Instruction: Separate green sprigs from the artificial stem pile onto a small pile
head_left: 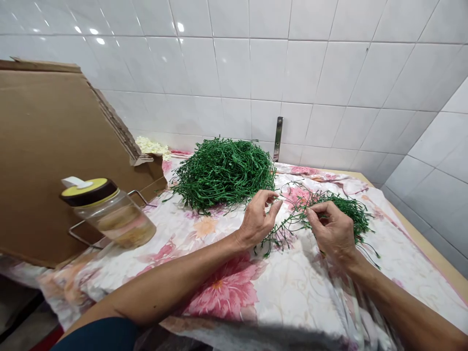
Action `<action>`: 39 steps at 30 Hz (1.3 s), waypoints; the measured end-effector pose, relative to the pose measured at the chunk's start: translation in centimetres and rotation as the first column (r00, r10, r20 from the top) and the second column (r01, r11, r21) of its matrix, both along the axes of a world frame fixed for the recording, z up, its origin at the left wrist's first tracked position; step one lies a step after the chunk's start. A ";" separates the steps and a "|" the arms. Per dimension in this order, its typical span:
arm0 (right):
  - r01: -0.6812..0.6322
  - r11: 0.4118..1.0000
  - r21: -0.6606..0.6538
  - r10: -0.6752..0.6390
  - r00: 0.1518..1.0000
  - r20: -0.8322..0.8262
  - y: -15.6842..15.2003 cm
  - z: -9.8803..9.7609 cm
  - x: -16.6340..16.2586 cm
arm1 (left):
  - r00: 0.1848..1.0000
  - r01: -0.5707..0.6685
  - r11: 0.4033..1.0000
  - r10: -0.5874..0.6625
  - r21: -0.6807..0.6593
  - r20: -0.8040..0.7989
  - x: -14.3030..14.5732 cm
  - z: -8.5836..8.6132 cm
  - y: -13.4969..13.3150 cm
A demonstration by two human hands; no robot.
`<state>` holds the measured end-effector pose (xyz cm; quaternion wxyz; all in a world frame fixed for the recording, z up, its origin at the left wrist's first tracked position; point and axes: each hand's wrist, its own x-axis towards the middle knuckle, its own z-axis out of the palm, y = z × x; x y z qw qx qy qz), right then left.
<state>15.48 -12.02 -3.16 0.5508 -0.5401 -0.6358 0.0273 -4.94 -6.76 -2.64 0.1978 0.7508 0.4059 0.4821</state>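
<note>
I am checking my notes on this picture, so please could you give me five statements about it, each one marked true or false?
1. The larger green heap lies closer to the tiled wall than the smaller green heap. True.
2. The jar is to the right of both hands. False: it is to the left of them.
3. The right hand has its thumb and fingertips at some green stems. True.
4. The cloth is plain, with no pattern. False: it is printed with flowers.
5. The left hand is resting on the cardboard. False: it is by the green stems, away from the cardboard.
</note>
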 end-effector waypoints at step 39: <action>-0.116 0.987 -0.115 0.127 0.987 0.096 -0.2 -0.3 -0.3 | 0.891 0.387 0.893 -0.427 -0.231 -0.157 0.6 -0.3 -1.5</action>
